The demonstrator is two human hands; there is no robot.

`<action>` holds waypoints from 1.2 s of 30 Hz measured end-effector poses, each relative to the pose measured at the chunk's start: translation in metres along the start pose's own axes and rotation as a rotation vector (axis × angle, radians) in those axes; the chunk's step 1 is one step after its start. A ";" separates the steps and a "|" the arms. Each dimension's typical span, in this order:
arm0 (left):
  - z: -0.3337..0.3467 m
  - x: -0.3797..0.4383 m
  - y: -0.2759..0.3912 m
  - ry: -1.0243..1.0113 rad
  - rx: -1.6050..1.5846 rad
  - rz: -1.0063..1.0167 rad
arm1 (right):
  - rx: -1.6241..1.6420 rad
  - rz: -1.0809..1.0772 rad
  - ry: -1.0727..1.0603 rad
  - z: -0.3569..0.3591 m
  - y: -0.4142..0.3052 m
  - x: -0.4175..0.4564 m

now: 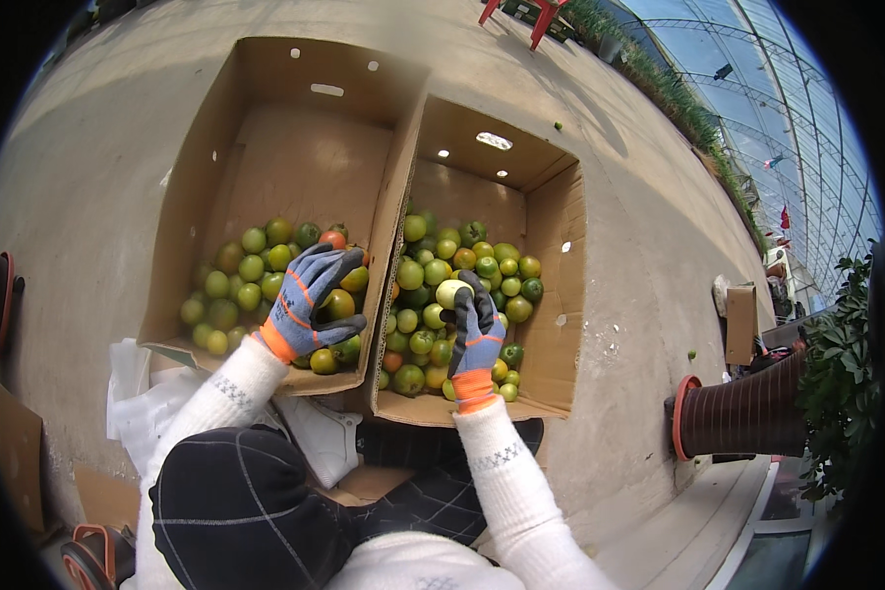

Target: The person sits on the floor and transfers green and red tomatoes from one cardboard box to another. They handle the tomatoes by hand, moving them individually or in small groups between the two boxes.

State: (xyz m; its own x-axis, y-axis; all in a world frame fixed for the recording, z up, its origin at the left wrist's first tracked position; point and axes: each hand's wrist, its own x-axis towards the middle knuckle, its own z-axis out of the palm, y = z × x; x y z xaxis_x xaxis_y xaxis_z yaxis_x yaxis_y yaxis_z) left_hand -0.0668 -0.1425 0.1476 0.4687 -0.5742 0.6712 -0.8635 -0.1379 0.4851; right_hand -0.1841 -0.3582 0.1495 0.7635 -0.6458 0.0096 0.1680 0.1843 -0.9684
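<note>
Two cardboard boxes stand side by side, both holding green, yellowish and a few reddish tomatoes. Over the tomatoes of the left box (pixel 295 118) is my left hand (pixel 310 299), in a blue and black glove with orange lines, its fingers spread above a yellow-green tomato (pixel 339 304); whether it touches that tomato I cannot tell. My right hand (pixel 476 324), gloved alike, grips a pale green tomato (pixel 453 293) between thumb and fingers above the heap in the right box (pixel 553 221). Green tomatoes (pixel 251 268) fill the near half of the left box.
White plastic sheeting (pixel 129 391) lies by the left box's near corner. A large dark ribbed planter (pixel 745 409) with a leafy plant stands at the right. Small green fruits (pixel 557 125) lie on the concrete floor. A red stool (pixel 542 26) is at the top, and a cardboard piece (pixel 741 324) stands far right.
</note>
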 end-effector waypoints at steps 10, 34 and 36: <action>0.001 -0.010 0.001 -0.105 -0.050 -0.053 | -1.049 -0.705 -0.458 0.064 -0.026 -0.038; 0.012 -0.029 -0.059 0.498 -1.252 -1.258 | -1.884 0.475 -0.736 -0.101 0.061 0.061; 0.013 -0.031 -0.061 0.521 -1.264 -1.238 | -1.908 0.438 -0.738 -0.099 0.063 0.061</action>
State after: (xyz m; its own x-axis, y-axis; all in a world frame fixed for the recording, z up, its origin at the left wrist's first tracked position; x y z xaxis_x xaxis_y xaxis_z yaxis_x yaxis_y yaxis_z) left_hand -0.0306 -0.1268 0.0901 0.8654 -0.3166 -0.3885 0.5008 0.5205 0.6915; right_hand -0.1889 -0.4595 0.0643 0.6947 -0.3464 -0.6304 -0.3855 -0.9192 0.0803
